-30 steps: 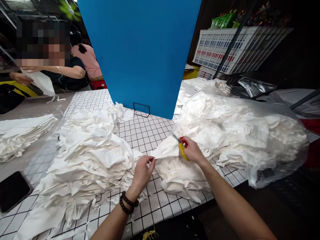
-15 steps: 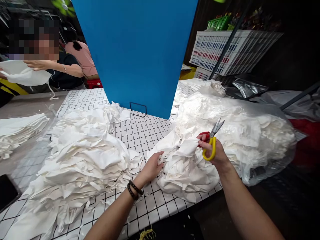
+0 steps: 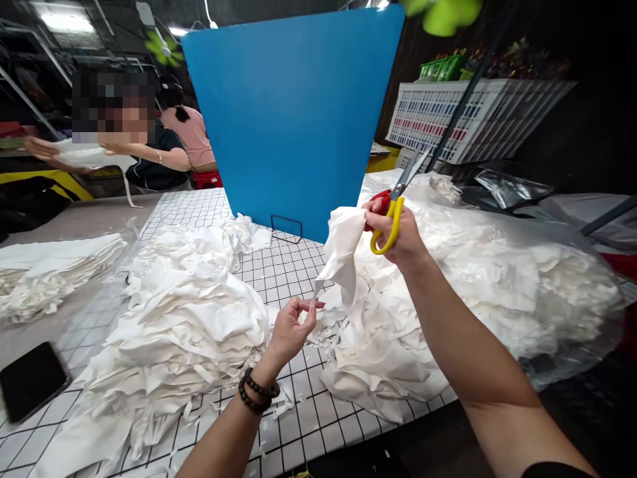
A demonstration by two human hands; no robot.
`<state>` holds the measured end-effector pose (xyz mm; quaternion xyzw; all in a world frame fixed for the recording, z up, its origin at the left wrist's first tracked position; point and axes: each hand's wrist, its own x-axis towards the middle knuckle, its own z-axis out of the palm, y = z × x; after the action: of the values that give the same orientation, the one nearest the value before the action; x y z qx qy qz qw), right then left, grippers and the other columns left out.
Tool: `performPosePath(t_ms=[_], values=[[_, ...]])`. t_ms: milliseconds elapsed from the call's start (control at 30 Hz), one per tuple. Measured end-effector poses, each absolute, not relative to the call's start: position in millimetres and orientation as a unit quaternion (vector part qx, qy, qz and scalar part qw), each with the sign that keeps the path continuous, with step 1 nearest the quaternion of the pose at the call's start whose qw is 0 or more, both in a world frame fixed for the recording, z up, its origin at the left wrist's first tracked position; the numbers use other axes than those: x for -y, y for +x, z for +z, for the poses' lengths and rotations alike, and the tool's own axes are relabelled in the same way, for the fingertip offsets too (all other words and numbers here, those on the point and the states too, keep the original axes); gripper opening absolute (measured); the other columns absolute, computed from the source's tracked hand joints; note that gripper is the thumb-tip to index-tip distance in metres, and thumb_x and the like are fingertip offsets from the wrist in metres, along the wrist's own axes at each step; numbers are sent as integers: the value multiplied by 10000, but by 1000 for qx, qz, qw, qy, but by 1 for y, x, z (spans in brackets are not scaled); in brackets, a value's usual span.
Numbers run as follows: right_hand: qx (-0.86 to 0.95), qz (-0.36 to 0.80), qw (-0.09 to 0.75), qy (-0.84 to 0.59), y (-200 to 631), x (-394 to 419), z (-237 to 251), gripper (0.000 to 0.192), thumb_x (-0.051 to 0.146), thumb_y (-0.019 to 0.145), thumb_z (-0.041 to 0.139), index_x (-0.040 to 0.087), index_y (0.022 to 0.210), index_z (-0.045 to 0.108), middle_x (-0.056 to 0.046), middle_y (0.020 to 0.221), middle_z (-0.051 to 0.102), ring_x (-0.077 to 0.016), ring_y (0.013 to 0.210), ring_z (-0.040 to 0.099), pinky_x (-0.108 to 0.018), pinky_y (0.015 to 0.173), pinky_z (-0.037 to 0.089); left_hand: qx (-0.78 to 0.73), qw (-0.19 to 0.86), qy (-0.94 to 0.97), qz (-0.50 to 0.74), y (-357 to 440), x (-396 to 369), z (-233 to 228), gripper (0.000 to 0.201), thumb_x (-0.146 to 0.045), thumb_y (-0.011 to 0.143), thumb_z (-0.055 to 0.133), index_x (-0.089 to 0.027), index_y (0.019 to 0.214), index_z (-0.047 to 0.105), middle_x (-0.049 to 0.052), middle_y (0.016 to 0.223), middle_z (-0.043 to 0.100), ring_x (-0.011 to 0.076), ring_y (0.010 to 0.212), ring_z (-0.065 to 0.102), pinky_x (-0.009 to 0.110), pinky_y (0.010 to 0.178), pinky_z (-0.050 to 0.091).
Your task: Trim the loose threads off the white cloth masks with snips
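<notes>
Raised above the right-hand heap, my right hand [image 3: 401, 232] is closed around scissors [image 3: 391, 222] with one yellow and one red handle, blades pointing up. The same fingers pinch the top of a white cloth piece [image 3: 342, 242] that hangs down to the left. My left hand [image 3: 293, 325], with dark beads at the wrist, pinches the lower end of this cloth between thumb and finger. Below lies a loose heap of white cloth pieces [image 3: 373, 358]. To the left is a layered pile of similar white cloth [image 3: 189, 318].
A blue board [image 3: 293, 119] stands upright on the grid-patterned tablecloth [image 3: 318, 418]. A clear plastic bag of white cloth [image 3: 517, 279] fills the right side. At left lie a phone [image 3: 34, 382] and stacked cloth [image 3: 64, 265]. A co-worker [image 3: 162, 156] handles white cloth across the table.
My right hand has lifted the cloth and scissors up and to the left, off the heap. My left hand has closed on the cloth's lower end. The view has tilted up.
</notes>
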<state>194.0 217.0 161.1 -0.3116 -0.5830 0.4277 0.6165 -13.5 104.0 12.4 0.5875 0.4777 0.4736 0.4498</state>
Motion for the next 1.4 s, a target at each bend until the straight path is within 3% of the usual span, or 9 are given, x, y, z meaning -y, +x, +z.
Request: performPosePath(t_ms=[100,200,300,433,667,833,1067,1267,1400], values=[[585,406,627,-317,203,-198,155,277,298,637,712,228,713,455,7,816,516,-132,700,504,-279,637,438,-423,533,477,556,-13,-88,21,289,-375,832,637,-208,786,405,67,873,731,164,780,680,287,716,486],[549,411,626,-371,231,-175,118,278,269,624,728,226,712,469,0,809,520,-146,721,517,-288,661,446,-403,648,369,531,-5,-69,18,346,-332,764,728,-200,795,410,-12,741,685,52,452,504,190,489,378],[518,428,573,-469,266,-148,67,292,281,610,760,217,712,494,0,833,533,-155,765,542,-284,688,461,-398,788,256,394,4,-48,9,317,-243,720,771,-152,889,518,12,797,667,26,469,450,147,437,310],[490,422,543,-536,305,-112,15,325,333,605,802,197,686,519,2,819,538,-156,787,560,-277,713,469,-372,889,51,263,12,-29,-5,316,-419,879,572,-103,883,577,88,827,653,49,480,467,153,429,359],[461,375,492,-636,328,-95,-10,365,356,528,832,183,748,598,-19,763,610,-174,707,576,-306,670,480,-367,876,65,306,23,-17,-12,198,-240,827,705,-65,917,678,21,709,601,48,516,475,146,484,396],[475,314,476,-670,306,-73,8,324,299,661,764,226,955,649,-22,815,625,-183,739,567,-294,664,476,-369,833,221,348,27,-15,3,287,-347,769,764,-72,836,712,57,752,652,75,591,538,193,614,458],[530,529,400,-529,224,-24,22,296,279,692,766,221,936,609,5,832,605,-146,686,574,-261,622,512,-368,780,359,357,34,-26,23,327,-460,780,714,-139,801,658,36,718,647,133,612,618,274,658,520],[493,538,447,-517,214,-30,15,197,256,730,716,207,819,547,-4,860,594,-114,656,516,-259,648,496,-382,675,466,426,39,-29,23,253,-407,806,686,-166,732,696,140,1290,540,136,636,619,307,570,536],[523,548,396,-520,227,-28,22,229,291,743,713,208,891,560,-5,833,604,-135,685,544,-258,636,473,-367,724,423,402,47,-33,22,309,-462,810,665,-155,803,699,76,743,673,140,509,569,296,531,506]])
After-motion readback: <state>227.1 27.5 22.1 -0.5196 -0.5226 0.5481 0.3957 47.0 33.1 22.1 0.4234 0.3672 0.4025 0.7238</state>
